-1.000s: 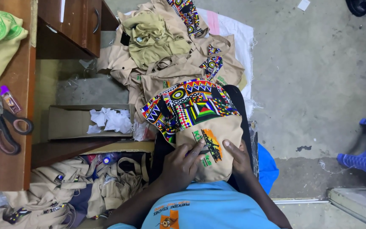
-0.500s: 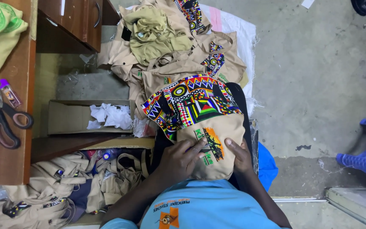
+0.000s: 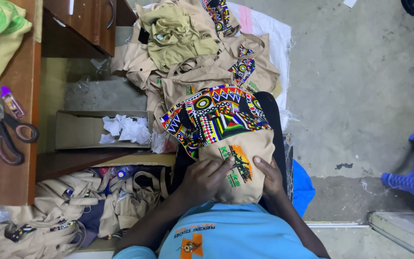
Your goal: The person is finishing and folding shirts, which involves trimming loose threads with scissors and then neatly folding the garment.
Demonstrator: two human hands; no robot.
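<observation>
Both hands flat on the tan cloth bag with bright patterned top panel (image 3: 226, 144) on the lap: left hand (image 3: 207, 180) pressing its front, right hand (image 3: 270, 176) cupping its edge. Smoothing step; next likely needs a firm grasp to lift.

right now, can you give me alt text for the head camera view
Left hand and right hand press a beige cloth bag with a bright patterned top panel on the person's lap, above a heap of similar beige bags; black-handled scissors lie on the wooden desk.
</observation>
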